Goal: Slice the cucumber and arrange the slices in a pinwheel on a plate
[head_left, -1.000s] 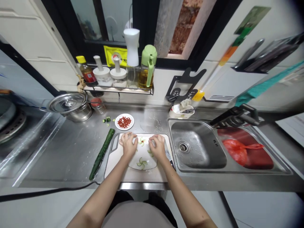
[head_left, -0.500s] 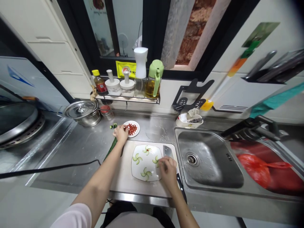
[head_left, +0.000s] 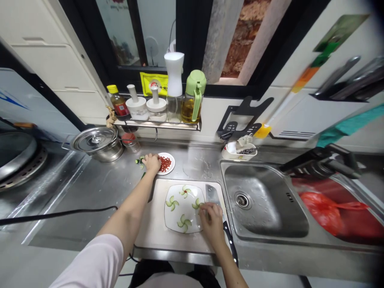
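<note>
A white square plate (head_left: 177,218) with several pinwheels of cucumber slices (head_left: 171,203) lies on a white cutting board (head_left: 156,232). My right hand (head_left: 211,224) rests at the plate's right edge, fingers curled beside a cucumber slice; what it pinches I cannot make out. A cleaver (head_left: 213,196) lies on the board just right of the plate. My left hand (head_left: 151,163) reaches far forward, fingers bent down at the left rim of a small white dish of red chilli pieces (head_left: 166,163), next to loose cucumber ends (head_left: 139,161).
A steel sink (head_left: 264,204) lies to the right, with a red bag (head_left: 321,212) in the far basin. A lidded steel pot (head_left: 97,142) stands at the back left, a condiment rack (head_left: 159,108) above it. A black cable (head_left: 60,214) crosses the counter.
My left hand left the plate and reached forward to the chilli dish. My right hand slid back to the plate's right edge. The view shifted, and the whole cucumber is now hidden behind my left arm.
</note>
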{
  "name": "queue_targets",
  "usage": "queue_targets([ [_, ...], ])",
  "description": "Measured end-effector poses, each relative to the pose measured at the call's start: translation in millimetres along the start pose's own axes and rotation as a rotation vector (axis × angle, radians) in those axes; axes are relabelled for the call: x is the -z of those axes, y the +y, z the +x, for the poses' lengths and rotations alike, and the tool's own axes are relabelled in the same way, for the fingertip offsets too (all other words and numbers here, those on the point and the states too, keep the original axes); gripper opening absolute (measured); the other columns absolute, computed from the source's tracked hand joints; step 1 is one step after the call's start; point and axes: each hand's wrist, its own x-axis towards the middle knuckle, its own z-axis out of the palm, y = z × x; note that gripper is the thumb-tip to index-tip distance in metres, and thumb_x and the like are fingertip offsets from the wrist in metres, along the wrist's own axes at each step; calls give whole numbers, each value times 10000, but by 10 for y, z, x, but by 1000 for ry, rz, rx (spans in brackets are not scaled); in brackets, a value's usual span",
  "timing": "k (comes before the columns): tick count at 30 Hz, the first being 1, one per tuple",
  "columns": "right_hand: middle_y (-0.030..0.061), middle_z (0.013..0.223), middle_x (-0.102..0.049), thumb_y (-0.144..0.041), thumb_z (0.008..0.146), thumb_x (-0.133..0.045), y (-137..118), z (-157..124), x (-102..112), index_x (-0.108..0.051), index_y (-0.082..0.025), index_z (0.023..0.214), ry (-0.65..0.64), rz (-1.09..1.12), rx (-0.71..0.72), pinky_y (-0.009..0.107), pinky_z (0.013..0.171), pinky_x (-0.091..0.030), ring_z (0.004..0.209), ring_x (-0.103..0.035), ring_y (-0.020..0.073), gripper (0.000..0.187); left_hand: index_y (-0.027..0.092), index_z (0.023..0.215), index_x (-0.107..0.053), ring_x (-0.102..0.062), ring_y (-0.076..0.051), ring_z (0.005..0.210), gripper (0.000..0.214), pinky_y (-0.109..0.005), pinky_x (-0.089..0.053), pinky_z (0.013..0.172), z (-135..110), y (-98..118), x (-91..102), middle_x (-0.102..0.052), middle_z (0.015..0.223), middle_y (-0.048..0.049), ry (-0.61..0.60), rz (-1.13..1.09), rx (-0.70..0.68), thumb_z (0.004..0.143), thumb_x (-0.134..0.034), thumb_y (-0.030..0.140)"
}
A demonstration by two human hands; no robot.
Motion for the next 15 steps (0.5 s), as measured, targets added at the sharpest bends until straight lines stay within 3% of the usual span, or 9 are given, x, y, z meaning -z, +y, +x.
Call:
queue_targets([
  [9, 67, 900, -613, -353, 878, -515, -48, 33, 35, -658, -234, 843, -11, -16, -6, 424, 863, -394, 946, -530, 242, 189, 264, 930, -727, -455, -313, 1101, 256, -466, -286, 893, -7, 9, 1, -629, 1121, -118, 6, -36, 96, 828, -493, 289],
  [15, 69, 904, -607, -354, 883, -508, -77, 3, 27, -651, -230, 831, -16, -5, -11, 422, 868, -397, 951, -524, 242, 197, 238, 919, -723, -492, -306, 1077, 265, -454, -272, 887, -49, -33, 38, -683, 1050, -116, -10, -107, 74, 857, -469, 280],
])
